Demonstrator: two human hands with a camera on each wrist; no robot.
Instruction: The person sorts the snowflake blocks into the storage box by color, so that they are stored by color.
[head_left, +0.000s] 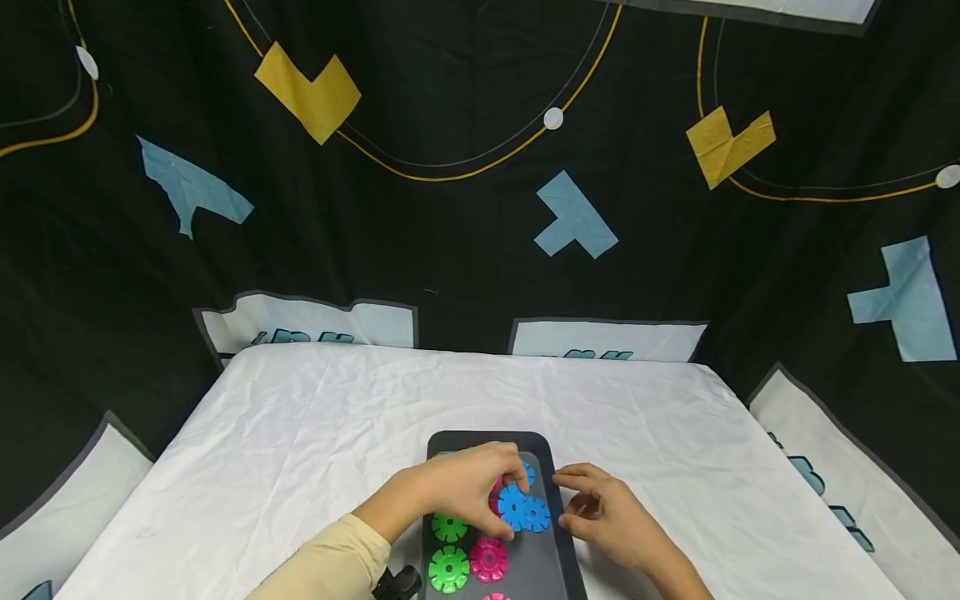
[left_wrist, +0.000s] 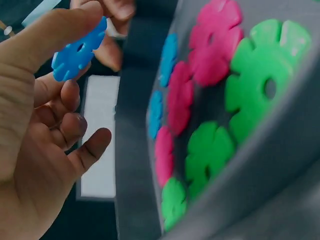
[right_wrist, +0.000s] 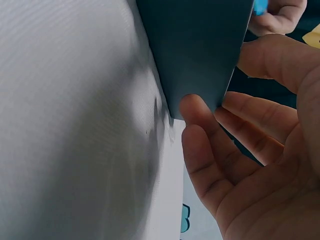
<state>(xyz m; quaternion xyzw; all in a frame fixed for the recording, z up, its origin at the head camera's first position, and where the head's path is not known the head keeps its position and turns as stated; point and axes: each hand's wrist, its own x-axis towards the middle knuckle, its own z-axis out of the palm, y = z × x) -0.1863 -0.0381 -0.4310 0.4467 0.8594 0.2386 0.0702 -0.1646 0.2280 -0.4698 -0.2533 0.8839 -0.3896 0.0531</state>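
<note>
My left hand is over a dark grey tray, pinching a blue flower-shaped disc with slotted edges between thumb and fingers. Under it lie two more blue discs, one partly overlapped by the held one in the head view. Pink discs and green discs of the same shape rest in the tray; the left hand partly hides some. At the tray's right wall is my right hand, its fingers loosely bent and fingertips right at the wall, nothing gripped.
A white cloth covers the table under the tray. Behind it hangs a dark backdrop with yellow and blue tape pieces. A small black object shows beside the left sleeve, left of the tray.
</note>
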